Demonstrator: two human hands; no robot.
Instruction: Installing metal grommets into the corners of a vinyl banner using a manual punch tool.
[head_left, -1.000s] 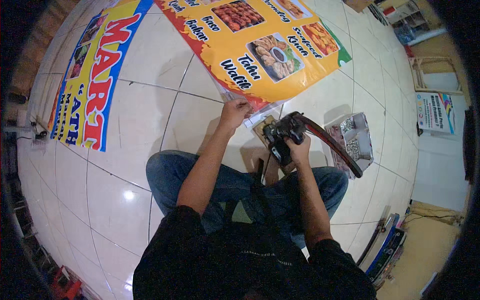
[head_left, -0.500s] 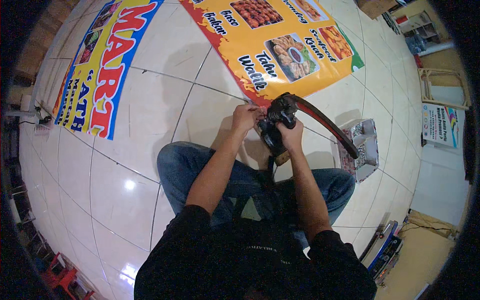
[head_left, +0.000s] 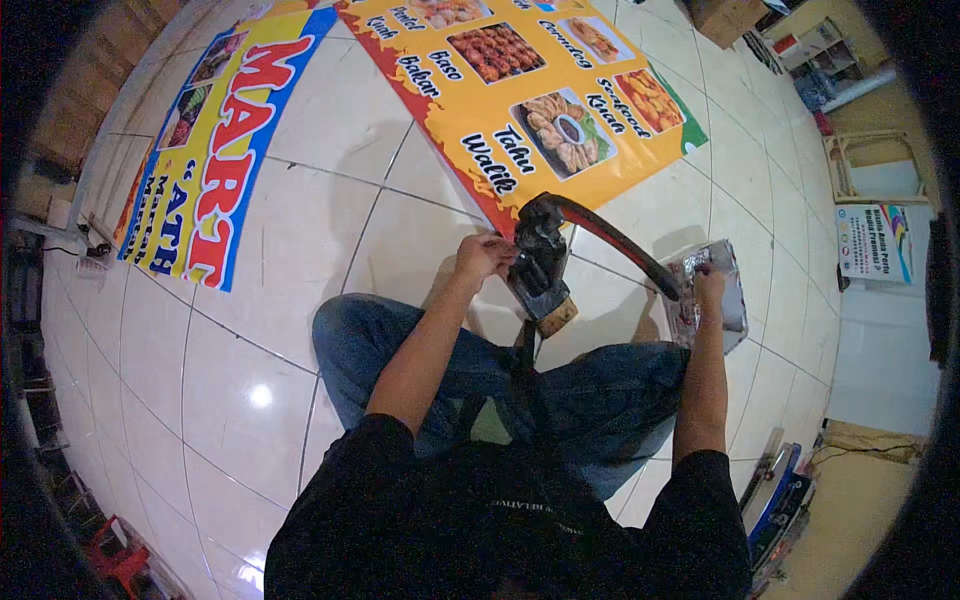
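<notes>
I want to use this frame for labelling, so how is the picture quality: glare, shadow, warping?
Head view: a bright lamp glare sits on the glossy floor tiles; tile joints bow toward the rim and the corners go black; soft shadows fall beside the left hand and the lever tool; the centre is fairly sharp.

The floor (head_left: 300,230) is made of big shiny white tiles with thin dark lines between them; a bright spot of light (head_left: 260,396) shines on one tile. A long banner (head_left: 215,140) in yellow, blue and red lies flat on the left; a brown cardboard box (head_left: 728,15) sits far off at the top; an empty wooden frame (head_left: 872,168) lies to the right; red stools (head_left: 115,560) stand low on the left.
</notes>
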